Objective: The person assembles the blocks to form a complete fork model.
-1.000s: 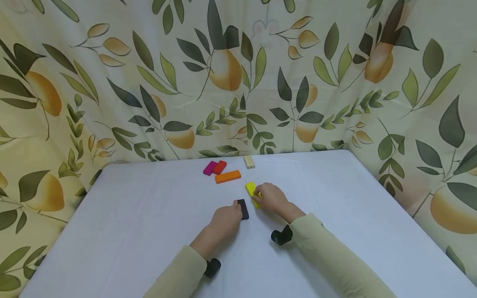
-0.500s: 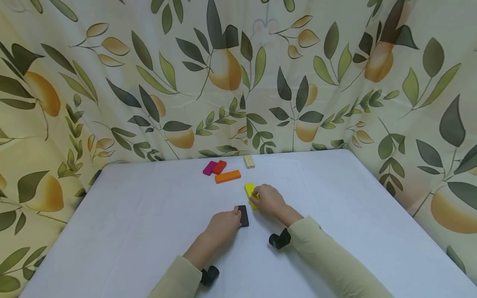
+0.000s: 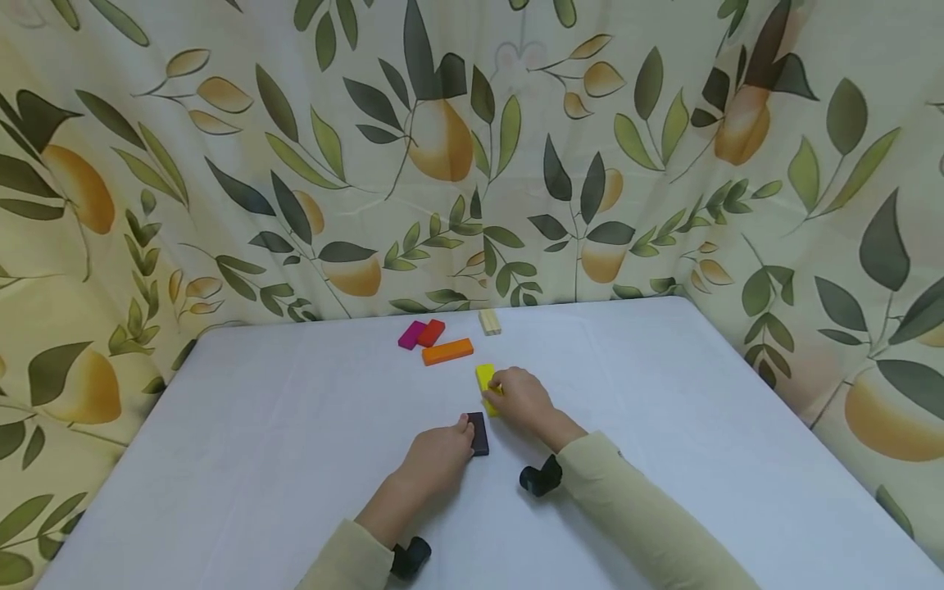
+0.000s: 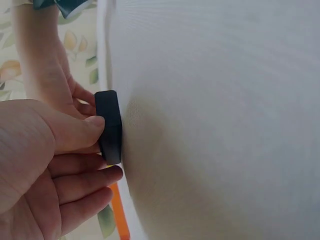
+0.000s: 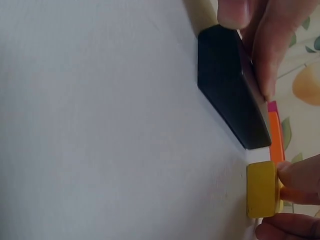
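Note:
My left hand pinches a flat black block on the white table. In the left wrist view, the thumb lies on one side of the black block and the lower fingers extend past its end. A little farther off, my right hand holds a yellow block between thumb and fingers, hiding part of it. The right wrist view has the yellow block close to one end of the black block, a narrow gap between them.
Behind the yellow block lies an orange block. Magenta and red blocks overlap in view nearer the back edge, with a grooved cream block to their right. A patterned curtain hangs behind the white table.
My left hand has drawn the black block nearer to me. The right hand and the yellow block have shifted slightly left. The blocks at the back stay put.

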Tool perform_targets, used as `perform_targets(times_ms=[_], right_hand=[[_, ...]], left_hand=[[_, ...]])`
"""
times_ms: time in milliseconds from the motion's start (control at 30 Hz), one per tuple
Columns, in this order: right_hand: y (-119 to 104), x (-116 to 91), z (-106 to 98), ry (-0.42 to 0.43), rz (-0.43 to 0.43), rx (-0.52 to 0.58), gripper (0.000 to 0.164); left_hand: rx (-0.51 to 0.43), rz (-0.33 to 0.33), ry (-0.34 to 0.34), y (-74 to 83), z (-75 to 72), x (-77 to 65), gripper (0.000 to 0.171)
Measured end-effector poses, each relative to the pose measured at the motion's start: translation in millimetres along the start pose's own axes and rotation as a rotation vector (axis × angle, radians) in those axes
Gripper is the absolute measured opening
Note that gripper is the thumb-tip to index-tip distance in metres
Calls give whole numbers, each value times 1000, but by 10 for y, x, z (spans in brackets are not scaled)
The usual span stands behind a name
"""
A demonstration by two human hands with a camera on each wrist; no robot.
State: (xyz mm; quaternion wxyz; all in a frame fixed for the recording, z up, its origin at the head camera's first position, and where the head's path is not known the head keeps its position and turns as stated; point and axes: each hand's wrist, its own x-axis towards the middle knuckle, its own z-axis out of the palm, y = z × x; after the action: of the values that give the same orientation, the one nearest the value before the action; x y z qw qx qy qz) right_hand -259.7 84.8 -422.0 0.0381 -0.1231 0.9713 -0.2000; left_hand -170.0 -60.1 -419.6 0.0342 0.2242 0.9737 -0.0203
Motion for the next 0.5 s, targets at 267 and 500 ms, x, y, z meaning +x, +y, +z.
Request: perform_targets(times_ms=[267,500], right_hand=[[-93,34,33,8,1,5,27],[-123,51,56,3,5,30,26]], left_hand=[[-49,-19,8,-2,-1,-15,43],[-62,-11,17,-10,1,-33,42]])
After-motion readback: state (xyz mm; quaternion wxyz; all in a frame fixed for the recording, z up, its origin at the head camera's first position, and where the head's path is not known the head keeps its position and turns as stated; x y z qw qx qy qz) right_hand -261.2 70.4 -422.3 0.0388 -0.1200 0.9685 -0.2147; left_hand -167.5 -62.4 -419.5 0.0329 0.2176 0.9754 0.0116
